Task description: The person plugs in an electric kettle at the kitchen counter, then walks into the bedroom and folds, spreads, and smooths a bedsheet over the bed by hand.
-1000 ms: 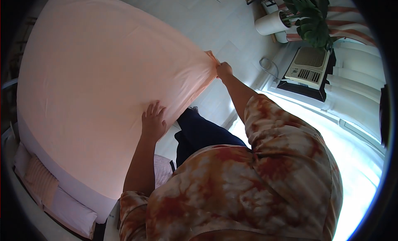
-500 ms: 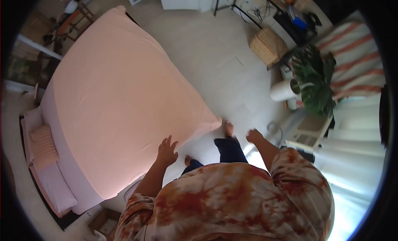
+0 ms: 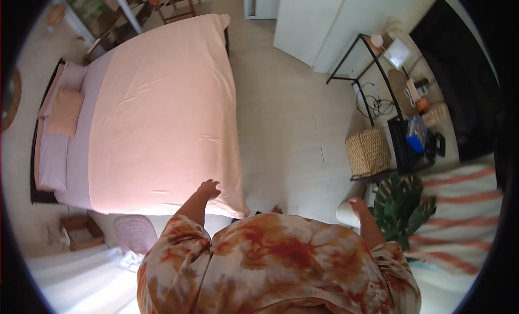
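Note:
My left hand is over the foot corner of the bed, its fingers apart and nothing in them. Whether it touches the peach bedspread beneath, I cannot tell. The bedspread lies over the mattress with a few creases and hangs down at the foot. On the other side, my right hand hangs low with its fingers loosely curled and nothing showing in them. Behind it in view are a white pot and a large-leaved green plant.
Pillows and a ribbed cushion lie at the bed's head. A woven basket stands under a black-framed desk holding small items. Pale floor runs between bed and desk. A round mauve seat is beside the bed.
My view has turned, bringing the desk and the television further into sight. My left hand remains above the bed corner; my right hand now appears in front of the plant's pot.

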The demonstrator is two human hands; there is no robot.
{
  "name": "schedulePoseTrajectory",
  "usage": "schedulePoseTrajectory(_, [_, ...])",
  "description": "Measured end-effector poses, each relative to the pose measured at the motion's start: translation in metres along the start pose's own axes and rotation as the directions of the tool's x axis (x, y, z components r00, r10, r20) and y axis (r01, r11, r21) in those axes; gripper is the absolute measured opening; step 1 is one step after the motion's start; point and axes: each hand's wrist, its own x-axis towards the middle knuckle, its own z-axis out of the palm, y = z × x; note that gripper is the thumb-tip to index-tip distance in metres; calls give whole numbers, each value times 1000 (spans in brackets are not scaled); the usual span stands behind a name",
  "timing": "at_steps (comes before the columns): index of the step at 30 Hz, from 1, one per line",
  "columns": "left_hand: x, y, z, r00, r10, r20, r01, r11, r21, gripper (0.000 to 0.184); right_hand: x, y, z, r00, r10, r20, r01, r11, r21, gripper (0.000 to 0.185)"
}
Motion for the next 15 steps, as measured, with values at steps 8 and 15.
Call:
schedulePoseTrajectory(8, [28, 29, -51, 999, -38, 30, 41, 994, -104, 50, 112, -127, -55, 967, 40, 253, -225, 603, 766, 35])
schedulePoseTrajectory(15, [124, -5, -86, 973, -55, 226, 66, 997, -43, 51, 254, -176, -90, 912, 46, 408, -275, 807, 523, 36])
